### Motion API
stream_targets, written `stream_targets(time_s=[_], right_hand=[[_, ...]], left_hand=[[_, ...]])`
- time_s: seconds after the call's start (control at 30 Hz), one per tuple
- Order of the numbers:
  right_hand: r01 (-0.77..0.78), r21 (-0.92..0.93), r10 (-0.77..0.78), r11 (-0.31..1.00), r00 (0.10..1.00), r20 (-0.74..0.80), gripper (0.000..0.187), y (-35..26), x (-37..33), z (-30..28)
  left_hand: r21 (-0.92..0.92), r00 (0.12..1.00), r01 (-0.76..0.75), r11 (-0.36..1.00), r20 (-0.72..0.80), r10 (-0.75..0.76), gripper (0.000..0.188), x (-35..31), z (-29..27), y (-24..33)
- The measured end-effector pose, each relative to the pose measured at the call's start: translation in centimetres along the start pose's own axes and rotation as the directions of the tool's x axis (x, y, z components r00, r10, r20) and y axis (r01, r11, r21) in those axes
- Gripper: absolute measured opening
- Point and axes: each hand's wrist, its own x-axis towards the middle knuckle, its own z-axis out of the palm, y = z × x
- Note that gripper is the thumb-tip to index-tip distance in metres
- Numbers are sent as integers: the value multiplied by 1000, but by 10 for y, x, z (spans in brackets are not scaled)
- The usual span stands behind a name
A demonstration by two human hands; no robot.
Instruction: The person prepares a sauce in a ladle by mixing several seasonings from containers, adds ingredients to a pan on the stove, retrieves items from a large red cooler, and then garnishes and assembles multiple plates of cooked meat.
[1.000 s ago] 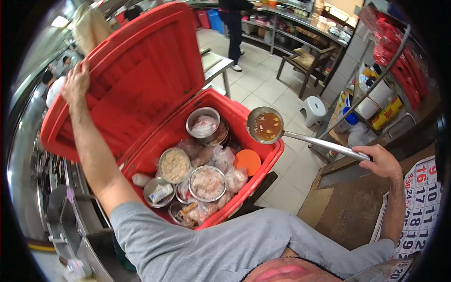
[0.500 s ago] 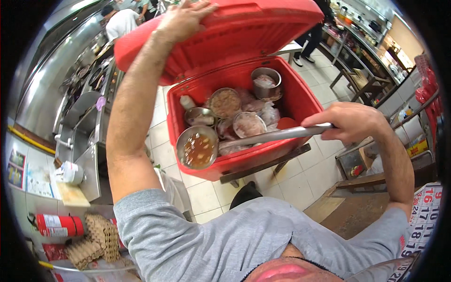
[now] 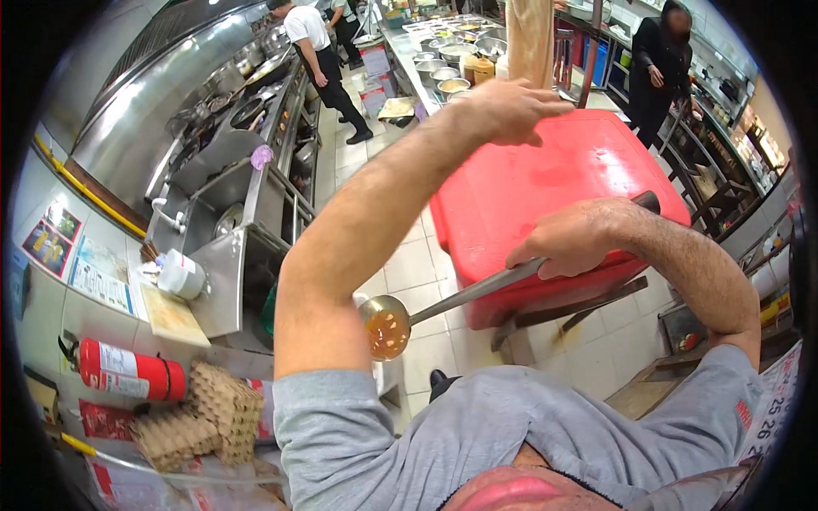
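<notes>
A big red cooler box (image 3: 486, 311) stands in front of me with its lid (image 3: 562, 166) down, hiding what is inside. My left hand (image 3: 520, 109) is over the lid's far edge, fingers stretched out and holding nothing; whether it touches the lid I cannot tell. My right hand (image 3: 573, 238) grips the long metal handle of a ladle (image 3: 477, 294), which slants down to the left in front of the cooler. In the ladle's round bowl is amber-brown liquid with pale pieces (image 3: 388, 330). My left upper arm partly covers the bowl's left edge.
Left are a steel sink (image 3: 217, 192), a cutting board (image 3: 173, 313), a fire extinguisher (image 3: 128, 370) and egg trays (image 3: 223, 400). A white-shirted person (image 3: 311, 43) stands by the stoves; a person in black (image 3: 656, 72) is far right. Beyond the cooler, a counter holds several bowls (image 3: 454, 85).
The cooler lid has come down from raised to shut, covering the bowls inside. My left hand has moved right; the ladle with its liquid has swung to a slant, its bowl nearer me.
</notes>
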Motion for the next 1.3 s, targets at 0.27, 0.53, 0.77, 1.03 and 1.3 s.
stream_targets(time_s=[0.27,0.53,0.77,1.03,1.3], right_hand=[[15,90,-13,996,1000,-22,43,1,111,-56],[-62,52,67,997,993,-100,43,53,204,-134],[-120,52,125,991,986,-107,43,153,303,-200],[-225,29,227,974,965,-130,45,253,414,-306],[-338,89,348,937,924,-157,47,294,541,-469]], left_hand=[[-175,916,366,914,-108,-387,59,-201,-28,-136],[-364,738,637,679,34,-674,64,-349,28,-204],[-460,528,765,451,48,-848,66,-412,79,-251],[-657,132,754,-11,168,-977,64,-473,180,-312],[-695,21,708,-123,195,-981,62,-503,266,-431]])
